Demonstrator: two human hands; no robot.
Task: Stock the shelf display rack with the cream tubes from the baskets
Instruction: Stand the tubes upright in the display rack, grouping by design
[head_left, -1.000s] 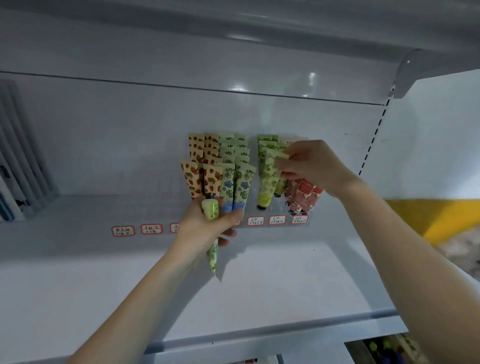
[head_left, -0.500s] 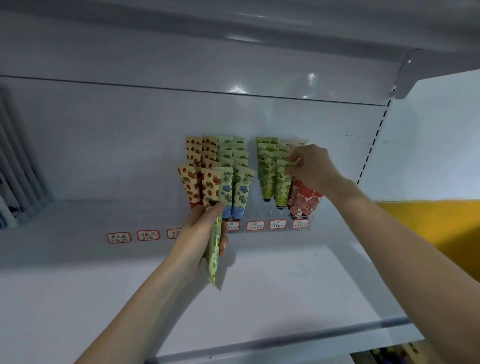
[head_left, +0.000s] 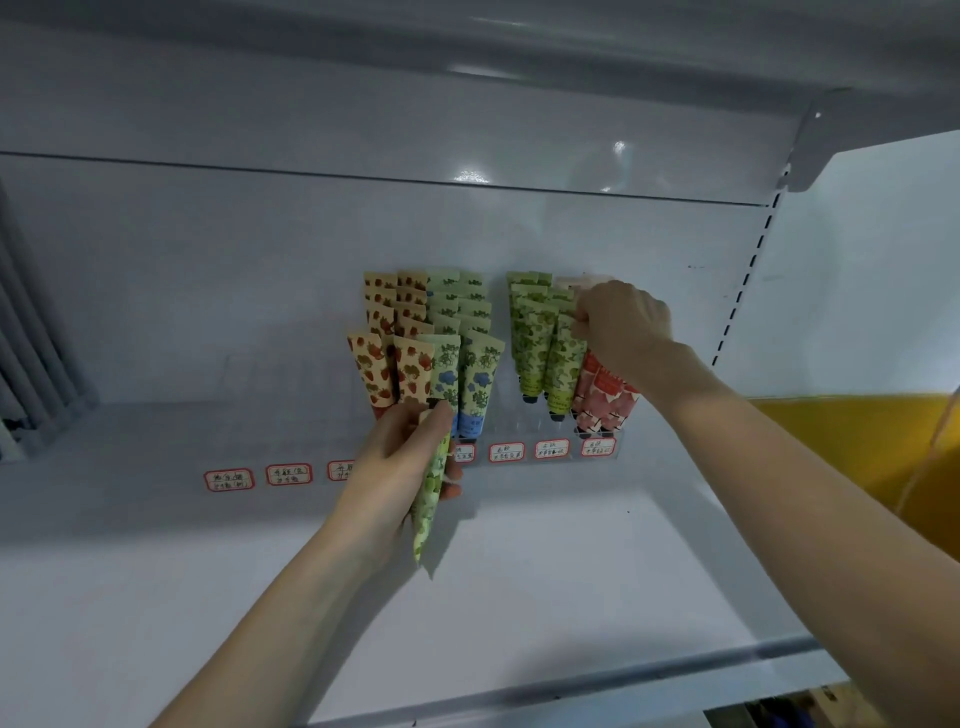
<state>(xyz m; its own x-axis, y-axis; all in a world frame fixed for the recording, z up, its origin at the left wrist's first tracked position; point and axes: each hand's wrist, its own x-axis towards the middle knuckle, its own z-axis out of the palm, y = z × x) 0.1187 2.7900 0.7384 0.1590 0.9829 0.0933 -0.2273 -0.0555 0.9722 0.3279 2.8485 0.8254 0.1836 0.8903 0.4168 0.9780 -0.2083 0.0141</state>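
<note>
Figure: one shelf bay, seen from just behind the person stocking it.

- **Display rack** (head_left: 506, 415): a clear holder that stood at the back of the white shelf (head_left: 545, 571), against the back panel (head_left: 260, 270). Cream tubes stood in it in columns, caps down.
- **Columns, left to right:** strawberry tubes (head_left: 371, 371), blue-flower tubes (head_left: 480, 384), an open slot, green-leaf tubes (head_left: 527, 338), then red-and-pink tubes (head_left: 602, 400) at the right end.
- **Price labels** (head_left: 228, 479): red-bordered and handwritten, they ran along the rack's front edge and on to its left.
- **Right hand** (head_left: 623, 325): it reached to the top of the green-leaf columns. Its fingers (head_left: 584, 325) were curled together and pinched the flat upper end of the front racked tube (head_left: 563, 358). That tube stood in its slot just beside the red-and-pink ones, and the wrist lay across those.
- **Left hand** (head_left: 395, 457): it was raised before the lower part of the strawberry and blue-flower columns. The fingers and thumb were closed around a spare green tube (head_left: 428, 499), gripped at its upper part. The lower end hung below the palm, clear of the shelf. Whether the hand held one tube or several could not be told.
- **Surroundings:** grey slats (head_left: 31, 338) stood at the far left, and a yellow surface (head_left: 831, 441) showed past the right upright.
</note>
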